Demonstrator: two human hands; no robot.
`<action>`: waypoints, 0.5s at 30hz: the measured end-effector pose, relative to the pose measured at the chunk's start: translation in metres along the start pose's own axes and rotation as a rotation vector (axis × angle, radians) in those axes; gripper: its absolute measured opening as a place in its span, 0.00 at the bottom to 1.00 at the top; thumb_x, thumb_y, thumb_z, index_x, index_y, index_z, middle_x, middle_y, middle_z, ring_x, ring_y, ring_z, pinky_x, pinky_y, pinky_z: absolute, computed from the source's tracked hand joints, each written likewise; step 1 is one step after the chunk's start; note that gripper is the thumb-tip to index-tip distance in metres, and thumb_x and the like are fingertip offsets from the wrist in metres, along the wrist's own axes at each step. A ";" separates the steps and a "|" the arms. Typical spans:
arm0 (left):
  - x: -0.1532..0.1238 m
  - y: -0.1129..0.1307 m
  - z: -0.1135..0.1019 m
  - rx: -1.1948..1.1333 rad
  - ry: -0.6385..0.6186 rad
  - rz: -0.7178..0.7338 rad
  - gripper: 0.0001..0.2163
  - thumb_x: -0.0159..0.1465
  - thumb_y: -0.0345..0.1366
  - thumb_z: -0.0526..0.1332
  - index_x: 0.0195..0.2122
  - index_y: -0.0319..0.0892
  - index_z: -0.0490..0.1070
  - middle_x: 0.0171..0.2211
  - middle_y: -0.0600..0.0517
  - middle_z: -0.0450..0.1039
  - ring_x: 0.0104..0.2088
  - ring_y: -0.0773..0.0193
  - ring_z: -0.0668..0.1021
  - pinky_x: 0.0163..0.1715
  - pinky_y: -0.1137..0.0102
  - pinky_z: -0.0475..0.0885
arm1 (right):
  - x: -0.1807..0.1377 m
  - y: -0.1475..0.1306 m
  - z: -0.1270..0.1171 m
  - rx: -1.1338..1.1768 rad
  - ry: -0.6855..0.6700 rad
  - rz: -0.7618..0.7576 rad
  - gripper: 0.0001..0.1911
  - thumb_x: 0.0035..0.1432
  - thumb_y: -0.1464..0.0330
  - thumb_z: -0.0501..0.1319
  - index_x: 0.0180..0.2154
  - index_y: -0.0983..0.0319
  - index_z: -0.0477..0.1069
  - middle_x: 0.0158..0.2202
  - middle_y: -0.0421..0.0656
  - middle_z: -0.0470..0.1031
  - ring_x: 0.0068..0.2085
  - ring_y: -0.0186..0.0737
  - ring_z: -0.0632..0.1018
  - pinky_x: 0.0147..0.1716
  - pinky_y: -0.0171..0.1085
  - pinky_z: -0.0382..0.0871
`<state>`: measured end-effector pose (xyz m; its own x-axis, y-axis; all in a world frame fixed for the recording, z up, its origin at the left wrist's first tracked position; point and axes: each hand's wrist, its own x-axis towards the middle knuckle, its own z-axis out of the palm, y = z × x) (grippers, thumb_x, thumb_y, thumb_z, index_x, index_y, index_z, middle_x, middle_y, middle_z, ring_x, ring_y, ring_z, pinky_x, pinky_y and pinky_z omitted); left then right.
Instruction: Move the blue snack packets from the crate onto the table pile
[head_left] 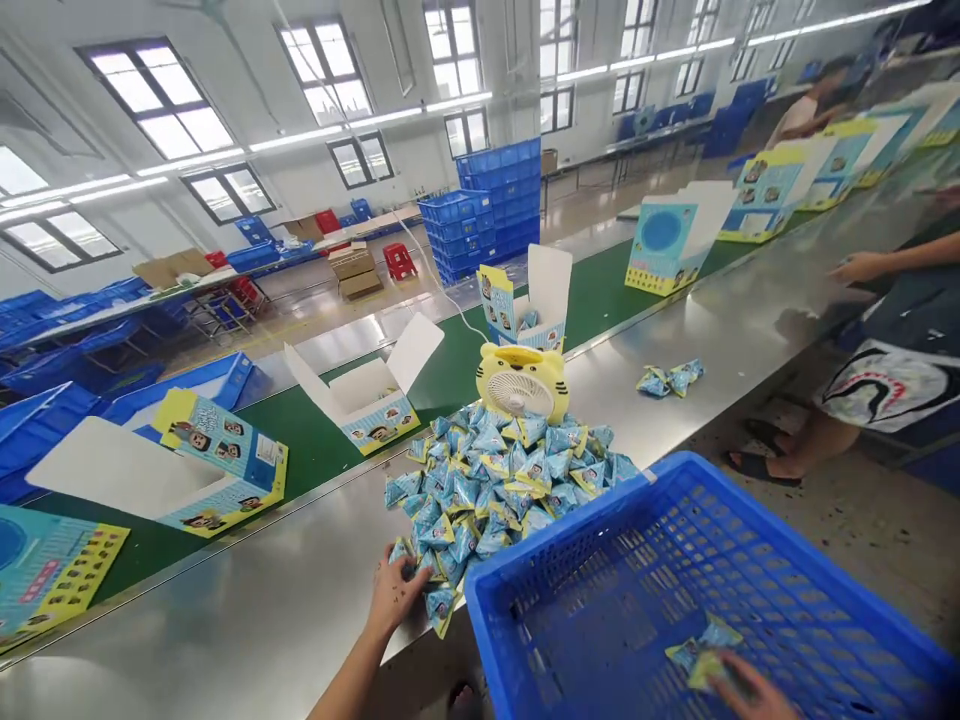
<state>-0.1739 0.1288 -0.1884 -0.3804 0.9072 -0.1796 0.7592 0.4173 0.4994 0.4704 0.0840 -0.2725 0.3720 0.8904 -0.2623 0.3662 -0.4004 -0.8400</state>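
Observation:
My left hand [396, 592] rests at the near edge of a big pile of small blue-and-yellow packets [499, 480] on the steel table [247, 610], its fingers curled onto a few packets. My right hand [742, 688] reaches into a blue plastic crate [600, 590] and its fingers close on a few packets [701, 650] lying on the crate floor. The crate is tilted against the pile.
A yellow tiger-shaped fan [523, 382] stands behind the pile. Open printed cartons [371, 400] ride the green conveyor belt [315, 440]. A small heap of packets [670, 378] lies further right. Another person [885, 350] stands at the table on the right. Blue crates [495, 205] are stacked behind.

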 end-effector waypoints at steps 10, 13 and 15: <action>0.016 -0.060 -0.072 -0.045 -0.327 0.217 0.24 0.69 0.60 0.53 0.30 0.51 0.82 0.70 0.45 0.71 0.64 0.42 0.79 0.64 0.50 0.75 | -0.022 -0.116 0.095 0.094 -0.112 0.108 0.28 0.30 0.44 0.73 0.33 0.53 0.87 0.42 0.48 0.87 0.52 0.72 0.84 0.63 0.66 0.73; 0.016 -0.073 -0.112 -0.077 -0.383 0.168 0.26 0.67 0.64 0.54 0.30 0.54 0.83 0.69 0.48 0.73 0.62 0.43 0.80 0.59 0.53 0.79 | -0.040 -0.168 0.102 0.422 0.135 0.204 0.30 0.31 0.44 0.76 0.36 0.54 0.83 0.42 0.48 0.87 0.47 0.66 0.86 0.49 0.60 0.84; 0.024 -0.070 -0.142 -0.081 -0.328 0.132 0.27 0.66 0.65 0.54 0.30 0.54 0.84 0.68 0.49 0.75 0.60 0.42 0.82 0.55 0.55 0.82 | -0.054 -0.219 0.101 0.588 0.234 0.129 0.30 0.40 0.44 0.76 0.43 0.54 0.81 0.46 0.49 0.86 0.44 0.60 0.86 0.39 0.51 0.87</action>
<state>-0.3111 0.1133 -0.1079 -0.0827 0.9274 -0.3647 0.7409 0.3020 0.5999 0.2837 0.1456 -0.1228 0.5822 0.7458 -0.3237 -0.1974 -0.2565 -0.9462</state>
